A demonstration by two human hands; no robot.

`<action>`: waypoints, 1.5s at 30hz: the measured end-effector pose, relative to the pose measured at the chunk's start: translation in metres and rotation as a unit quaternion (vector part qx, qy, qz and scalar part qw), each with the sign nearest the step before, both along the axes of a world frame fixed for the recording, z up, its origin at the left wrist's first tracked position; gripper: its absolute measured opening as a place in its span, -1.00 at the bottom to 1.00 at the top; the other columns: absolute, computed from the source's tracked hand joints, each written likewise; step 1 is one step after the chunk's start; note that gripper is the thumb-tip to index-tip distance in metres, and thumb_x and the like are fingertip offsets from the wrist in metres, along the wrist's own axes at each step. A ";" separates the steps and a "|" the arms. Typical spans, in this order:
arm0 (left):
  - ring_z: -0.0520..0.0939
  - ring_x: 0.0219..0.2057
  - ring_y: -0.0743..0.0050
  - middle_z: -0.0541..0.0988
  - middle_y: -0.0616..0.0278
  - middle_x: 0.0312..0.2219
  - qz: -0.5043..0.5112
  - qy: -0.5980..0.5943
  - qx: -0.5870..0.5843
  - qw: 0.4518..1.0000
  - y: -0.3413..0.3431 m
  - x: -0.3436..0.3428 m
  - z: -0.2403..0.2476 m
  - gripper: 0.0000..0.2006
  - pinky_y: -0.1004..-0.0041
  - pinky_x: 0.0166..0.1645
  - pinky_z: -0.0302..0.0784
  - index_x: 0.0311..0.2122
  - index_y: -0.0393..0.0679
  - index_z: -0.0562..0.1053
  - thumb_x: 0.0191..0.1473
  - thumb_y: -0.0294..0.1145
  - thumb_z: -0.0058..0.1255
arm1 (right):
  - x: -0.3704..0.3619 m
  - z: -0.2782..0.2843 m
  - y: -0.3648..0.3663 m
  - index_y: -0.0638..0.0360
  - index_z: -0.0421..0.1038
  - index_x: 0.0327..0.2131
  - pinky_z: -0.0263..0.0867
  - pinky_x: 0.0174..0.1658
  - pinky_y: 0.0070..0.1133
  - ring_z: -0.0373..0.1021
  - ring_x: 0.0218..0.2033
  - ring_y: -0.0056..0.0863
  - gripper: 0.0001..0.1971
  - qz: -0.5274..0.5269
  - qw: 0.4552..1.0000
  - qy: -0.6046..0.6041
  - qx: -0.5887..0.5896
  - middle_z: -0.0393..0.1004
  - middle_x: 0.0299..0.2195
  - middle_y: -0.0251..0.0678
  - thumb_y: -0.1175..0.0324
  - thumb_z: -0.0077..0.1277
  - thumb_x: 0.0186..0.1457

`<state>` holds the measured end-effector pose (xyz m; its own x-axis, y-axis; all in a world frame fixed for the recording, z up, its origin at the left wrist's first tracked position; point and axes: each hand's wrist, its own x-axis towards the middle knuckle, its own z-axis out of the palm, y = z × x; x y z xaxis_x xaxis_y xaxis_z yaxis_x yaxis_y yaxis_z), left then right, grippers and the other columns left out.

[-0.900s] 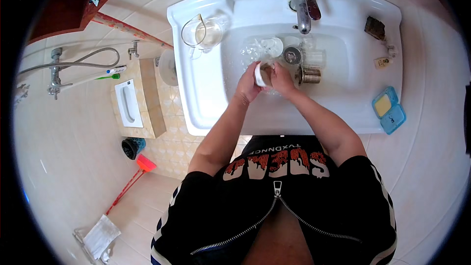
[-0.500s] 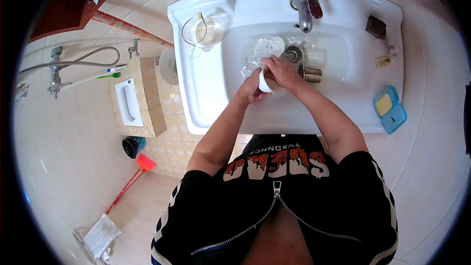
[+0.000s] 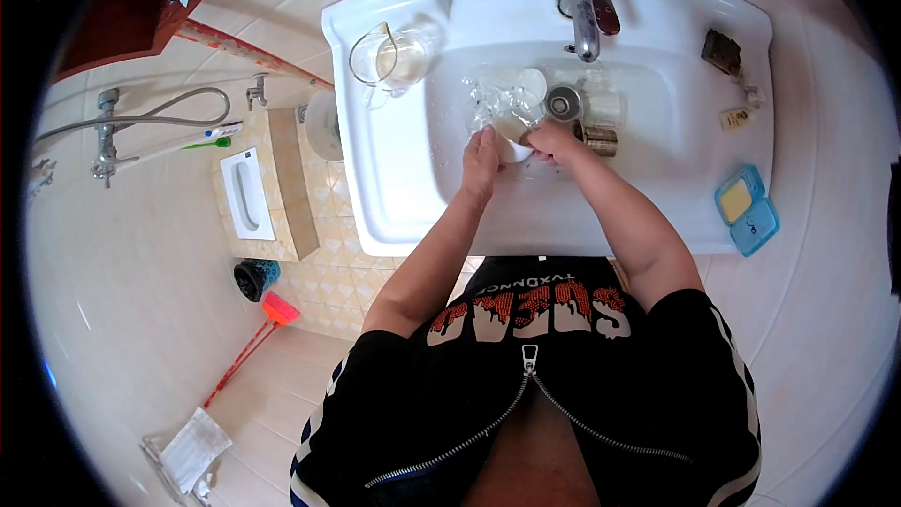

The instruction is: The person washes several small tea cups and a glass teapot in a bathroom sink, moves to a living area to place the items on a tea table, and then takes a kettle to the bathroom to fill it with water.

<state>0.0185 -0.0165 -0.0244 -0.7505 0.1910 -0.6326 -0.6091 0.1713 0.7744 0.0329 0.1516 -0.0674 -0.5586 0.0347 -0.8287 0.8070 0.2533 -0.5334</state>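
Over the near part of the white washbasin, my left hand and my right hand grip a small white cup from both sides. The cup is tilted, its opening turned away from me. My left fingers wrap its left side, while the right ones pinch its right rim. Just beyond them lie a white round lid or dish and clear, shiny pieces in shallow water. An upright metal cup stands beside my right hand, next to a metal cylinder on its side and a clear glass.
A glass jug stands on the basin's left ledge, with the faucet at the back. On the right ledge are a dark block, a small tagged item and an open blue soap box. A red-handled broom leans at lower left.
The cup has tipped, so its opening now faces away instead of toward the right. My right hand has left the cup's top and moved to its right rim, uncovering the metal cup.
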 end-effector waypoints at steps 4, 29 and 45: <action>0.47 -0.45 0.37 0.41 0.20 -0.41 -0.008 -0.063 -0.048 0.997 0.004 0.000 0.014 -0.51 0.43 -0.45 0.47 -0.12 -0.20 0.34 0.13 0.08 -0.20 | -0.005 0.010 0.011 0.24 0.46 -0.56 0.31 -0.57 -0.37 0.44 -0.61 -0.33 -0.83 0.019 0.996 -0.081 0.042 0.46 -0.61 -0.09 0.33 -0.04 -0.13; 0.42 -0.06 -0.12 0.31 -0.16 -0.01 -0.266 0.360 -0.230 0.864 0.022 -0.017 0.066 -0.15 0.21 -0.01 0.42 0.17 -0.25 0.11 -0.27 -0.31 0.25 | 0.025 -0.002 -0.026 0.04 0.31 -0.04 0.38 -0.39 -0.57 0.42 -0.35 -0.51 -0.68 -0.319 0.802 0.136 -0.487 0.43 -0.26 -0.40 0.43 -0.12 0.07; 0.55 -0.34 0.18 0.45 -0.12 -0.20 -0.043 0.259 0.023 0.965 0.027 -0.111 0.049 -0.65 0.35 -0.31 0.51 -0.07 -0.42 0.31 -0.03 -0.58 -0.24 | 0.019 0.054 -0.016 0.13 0.41 -0.27 0.32 -0.28 -0.30 0.41 -0.30 -0.13 -0.82 0.012 0.881 0.398 0.255 0.45 -0.32 -0.16 0.35 -0.08 0.05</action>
<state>-0.0924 0.0109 0.0251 -0.9442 0.2846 -0.1660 -0.1231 0.1625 0.9790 0.0518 0.1360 -0.0133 -0.9612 0.2704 -0.0536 0.2202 0.6360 -0.7396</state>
